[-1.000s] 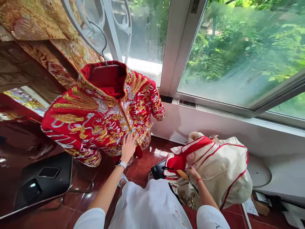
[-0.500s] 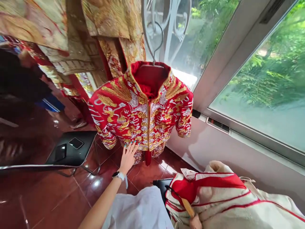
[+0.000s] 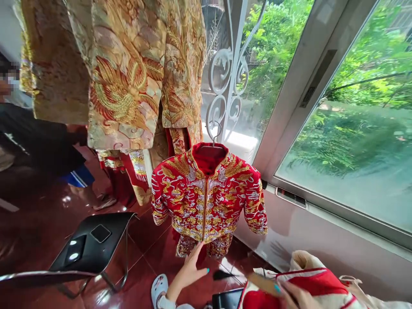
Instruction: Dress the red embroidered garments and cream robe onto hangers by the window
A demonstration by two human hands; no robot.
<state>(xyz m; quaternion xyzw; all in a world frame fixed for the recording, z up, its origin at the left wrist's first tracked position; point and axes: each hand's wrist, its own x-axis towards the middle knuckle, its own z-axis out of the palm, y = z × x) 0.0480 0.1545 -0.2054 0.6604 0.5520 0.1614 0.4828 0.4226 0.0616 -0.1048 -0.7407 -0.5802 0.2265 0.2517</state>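
A red jacket [image 3: 222,201] with gold and silver embroidery hangs upright on a wire hanger [image 3: 214,133], its front closed. My left hand [image 3: 191,270] is at the bottom hem, the index finger stretched up to the front edge and the thumb spread apart. I see nothing held in it, and its other fingers are partly hidden. At the lower right my right hand [image 3: 296,296] is wrapped around the wooden handle of a brush [image 3: 262,284]. The brush's dark head points left, below the jacket, blurred by motion.
Gold embroidered garments [image 3: 128,86] hang at upper left. A black chair [image 3: 119,236] with a phone [image 3: 101,233] on it stands left, near a person in dark clothes [image 3: 35,141]. Cream cloth with red trim [image 3: 312,281] lies lower right. A phone [image 3: 291,197] rests on the windowsill.
The view has tilted up, so the jacket sits lower. My left hand has gone from lying flat on the jacket front to its hem. My right hand has raised the brush leftward toward the jacket.
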